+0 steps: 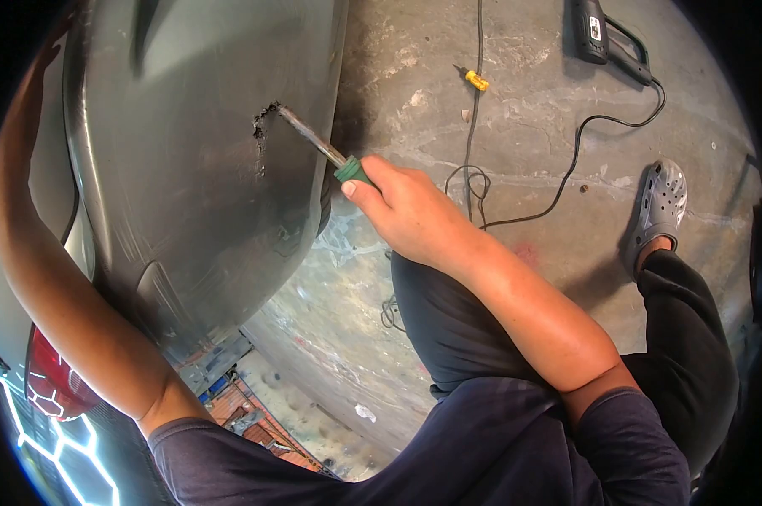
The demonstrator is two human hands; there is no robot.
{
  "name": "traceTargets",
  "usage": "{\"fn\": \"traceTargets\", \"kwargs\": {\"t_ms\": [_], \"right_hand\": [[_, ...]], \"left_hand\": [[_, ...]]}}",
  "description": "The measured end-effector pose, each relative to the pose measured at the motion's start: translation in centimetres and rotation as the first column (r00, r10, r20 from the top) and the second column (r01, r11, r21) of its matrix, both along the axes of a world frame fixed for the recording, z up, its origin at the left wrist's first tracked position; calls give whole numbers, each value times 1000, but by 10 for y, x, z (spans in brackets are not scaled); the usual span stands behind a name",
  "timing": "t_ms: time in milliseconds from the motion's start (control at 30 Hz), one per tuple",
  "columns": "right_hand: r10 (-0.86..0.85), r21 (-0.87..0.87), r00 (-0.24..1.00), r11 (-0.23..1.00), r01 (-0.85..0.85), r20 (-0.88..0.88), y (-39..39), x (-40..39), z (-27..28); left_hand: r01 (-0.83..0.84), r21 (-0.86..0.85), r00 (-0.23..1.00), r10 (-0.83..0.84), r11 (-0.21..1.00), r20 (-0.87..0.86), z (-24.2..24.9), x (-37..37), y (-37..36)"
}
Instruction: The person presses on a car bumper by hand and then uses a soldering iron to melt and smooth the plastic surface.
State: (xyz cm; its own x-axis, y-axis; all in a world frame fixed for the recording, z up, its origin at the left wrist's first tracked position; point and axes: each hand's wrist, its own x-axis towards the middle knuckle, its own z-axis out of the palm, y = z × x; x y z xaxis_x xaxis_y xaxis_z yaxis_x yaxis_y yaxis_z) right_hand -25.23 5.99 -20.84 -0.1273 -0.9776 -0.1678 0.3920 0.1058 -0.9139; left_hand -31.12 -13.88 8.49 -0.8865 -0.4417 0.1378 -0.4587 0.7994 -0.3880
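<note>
My right hand [402, 202] is closed around the green handle of a screwdriver [313, 139] with a long metal shaft. Its tip touches the edge of a jagged, cracked hole [263, 126] in a grey car bumper [195, 169]. The far end of the handle is hidden inside my fist. My left arm stretches up along the left side of the car, and my left hand [52, 52] lies in the dark rim of the view by the bodywork. Its fingers are too dim to make out.
On the concrete floor lie a yellow-handled screwdriver [475, 80], a black heat gun [596, 38] and its looped cord [576, 152]. My foot in a grey clog [663, 202] is at the right. A red tail light [56, 379] shows at lower left.
</note>
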Motion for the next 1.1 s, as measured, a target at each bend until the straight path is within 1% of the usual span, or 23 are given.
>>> {"fn": "traceTargets", "kwargs": {"t_ms": [67,133,200,267,300,367,400,467,500,567,600,667,700,800,900,1000,1100], "right_hand": [[8,5,1000,1000,-8,12,0,0,1],[7,5,1000,1000,-7,11,0,0,1],[-3,-1,1000,1000,3,-5,0,2,0],[-19,-6,999,1000,19,-41,-1,3,-1],[-27,-8,998,1000,26,-60,-1,4,-1],[-20,-3,998,1000,20,-59,-1,2,-1],[-17,-1,998,1000,17,-58,-1,2,-1],[-39,4,999,999,39,-27,-1,5,-2],[-50,6,999,999,50,-12,-2,7,-3],[-56,0,998,998,56,-3,-2,8,-2],[-59,-2,998,998,59,2,-2,8,-2],[-41,-5,997,999,41,-61,-2,5,0],[-32,-5,995,999,32,-92,-2,4,1],[-80,-13,984,997,79,-159,-3,7,-2],[-85,-23,987,996,82,-138,-3,7,-2],[40,17,992,999,-42,122,-3,6,2],[37,48,994,998,-43,108,-2,9,1]], "left_hand": [[78,-42,996,-76,996,44,2,5,-13],[28,96,999,-32,995,37,11,-2,-17],[68,-93,997,-65,993,41,-2,3,-12],[89,-180,994,-78,980,70,-6,4,-6],[90,-173,993,-74,981,95,-4,4,-3],[28,-138,996,-16,990,90,0,-1,5],[-34,-108,997,40,994,61,2,-8,10],[-99,-77,994,103,992,43,3,-11,12],[-104,-77,993,108,992,52,4,-11,12],[-40,-122,997,48,992,62,0,-6,12],[29,-165,998,-18,986,67,-7,1,14],[97,-197,993,-83,976,78,-10,6,15],[97,-186,993,-82,978,83,-8,6,14],[99,-178,994,-89,979,66,-8,4,7],[75,-134,996,-68,988,57,-5,1,4],[34,-72,998,-30,997,47,1,-3,0],[-8,-15,999,8,1000,46,5,-6,-3]]}}
